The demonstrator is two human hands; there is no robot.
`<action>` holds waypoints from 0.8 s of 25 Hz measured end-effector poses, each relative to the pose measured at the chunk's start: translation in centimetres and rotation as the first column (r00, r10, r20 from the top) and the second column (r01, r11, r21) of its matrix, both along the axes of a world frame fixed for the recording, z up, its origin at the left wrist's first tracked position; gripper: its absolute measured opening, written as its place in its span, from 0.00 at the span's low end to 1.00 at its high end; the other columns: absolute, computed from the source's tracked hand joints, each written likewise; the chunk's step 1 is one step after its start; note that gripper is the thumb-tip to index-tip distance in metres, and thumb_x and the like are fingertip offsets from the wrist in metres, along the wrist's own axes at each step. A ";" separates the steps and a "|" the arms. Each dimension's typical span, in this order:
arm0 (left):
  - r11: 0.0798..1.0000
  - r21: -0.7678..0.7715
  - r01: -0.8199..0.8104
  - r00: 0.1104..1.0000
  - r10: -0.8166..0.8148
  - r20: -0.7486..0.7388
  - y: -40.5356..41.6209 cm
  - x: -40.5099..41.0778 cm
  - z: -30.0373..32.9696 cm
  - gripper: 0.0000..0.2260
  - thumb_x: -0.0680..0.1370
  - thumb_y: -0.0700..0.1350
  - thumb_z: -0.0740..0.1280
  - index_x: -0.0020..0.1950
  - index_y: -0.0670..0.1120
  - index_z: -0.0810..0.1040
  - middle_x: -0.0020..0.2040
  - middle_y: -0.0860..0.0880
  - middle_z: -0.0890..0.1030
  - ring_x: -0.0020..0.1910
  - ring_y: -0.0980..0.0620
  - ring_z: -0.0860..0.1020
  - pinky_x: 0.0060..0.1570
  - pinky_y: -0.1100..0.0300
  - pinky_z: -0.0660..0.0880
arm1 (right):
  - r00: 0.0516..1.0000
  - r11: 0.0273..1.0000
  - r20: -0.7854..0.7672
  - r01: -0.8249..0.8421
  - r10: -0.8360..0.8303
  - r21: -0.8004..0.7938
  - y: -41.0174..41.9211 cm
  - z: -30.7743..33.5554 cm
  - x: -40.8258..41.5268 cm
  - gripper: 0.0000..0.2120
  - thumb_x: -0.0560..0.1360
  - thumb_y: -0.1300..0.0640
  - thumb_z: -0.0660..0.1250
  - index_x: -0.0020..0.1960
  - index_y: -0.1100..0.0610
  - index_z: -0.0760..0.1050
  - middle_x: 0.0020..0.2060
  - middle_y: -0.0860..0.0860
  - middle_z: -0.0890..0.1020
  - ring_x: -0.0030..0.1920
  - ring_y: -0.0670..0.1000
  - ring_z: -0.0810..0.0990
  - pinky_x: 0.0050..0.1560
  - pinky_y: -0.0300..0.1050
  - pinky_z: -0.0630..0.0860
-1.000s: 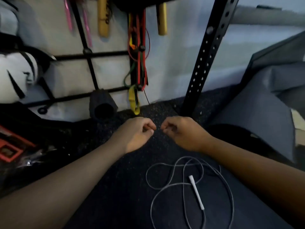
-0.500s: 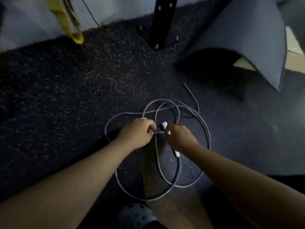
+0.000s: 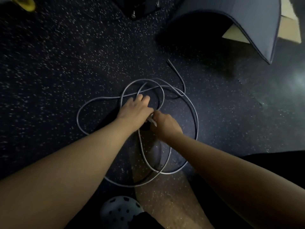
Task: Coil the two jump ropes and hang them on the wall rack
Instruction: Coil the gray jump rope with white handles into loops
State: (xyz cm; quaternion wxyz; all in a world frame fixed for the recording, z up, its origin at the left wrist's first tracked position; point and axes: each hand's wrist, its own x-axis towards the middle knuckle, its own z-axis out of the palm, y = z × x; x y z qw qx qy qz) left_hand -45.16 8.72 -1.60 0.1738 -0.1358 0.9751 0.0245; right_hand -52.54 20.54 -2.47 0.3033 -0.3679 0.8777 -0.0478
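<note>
A thin grey jump rope [image 3: 196, 116] lies in loose tangled loops on the dark speckled floor. Its white handle [image 3: 151, 120] shows between my two hands. My right hand [image 3: 165, 125] is closed around that handle. My left hand [image 3: 135, 109] reaches over the loops with its fingers spread on the rope near the handle; whether it grips the rope I cannot tell. One free rope end [image 3: 175, 70] trails toward the back. Only one rope is in sight, and the wall rack is out of view.
A folded blue-grey mat [image 3: 257, 25] arches over the floor at the back right, with a cardboard box [image 3: 237, 34] beneath it. The base of a black upright [image 3: 140, 7] stands at the back centre. A yellow strap [image 3: 26, 4] hangs top left. My leg and perforated shoe [image 3: 118, 210] are below.
My view dropped from the wall rack to the floor. Both hands went down to the grey rope; my right hand closed on the white handle and my left hand moved over the loops.
</note>
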 end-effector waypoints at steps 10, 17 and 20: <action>0.986 -0.066 -0.151 0.987 0.147 -0.071 -9.2 8.8 20.8 0.11 0.82 0.53 0.63 0.61 0.51 0.77 0.59 0.46 0.81 0.59 0.41 0.79 0.56 0.48 0.74 | 0.955 0.855 -0.123 -0.297 0.270 -0.426 -9.5 18.9 5.2 0.12 0.81 0.50 0.64 0.60 0.55 0.75 0.55 0.60 0.83 0.53 0.64 0.82 0.42 0.50 0.69; 0.955 -0.163 -0.249 0.961 0.224 -0.159 -10.1 19.7 36.7 0.09 0.84 0.53 0.59 0.61 0.54 0.74 0.54 0.44 0.83 0.47 0.43 0.79 0.45 0.50 0.76 | 0.862 0.591 -0.298 -0.501 0.411 -0.633 -12.6 33.2 11.4 0.14 0.78 0.44 0.69 0.51 0.55 0.80 0.44 0.56 0.84 0.45 0.60 0.82 0.39 0.52 0.77; 0.915 -0.215 -0.341 0.919 0.277 -0.280 -8.4 26.0 43.0 0.11 0.83 0.60 0.56 0.61 0.57 0.69 0.44 0.49 0.81 0.41 0.45 0.76 0.39 0.52 0.71 | 0.850 0.488 -0.329 -0.511 0.412 -0.708 -12.9 39.1 14.6 0.20 0.76 0.37 0.70 0.44 0.55 0.79 0.37 0.51 0.80 0.38 0.53 0.77 0.35 0.48 0.70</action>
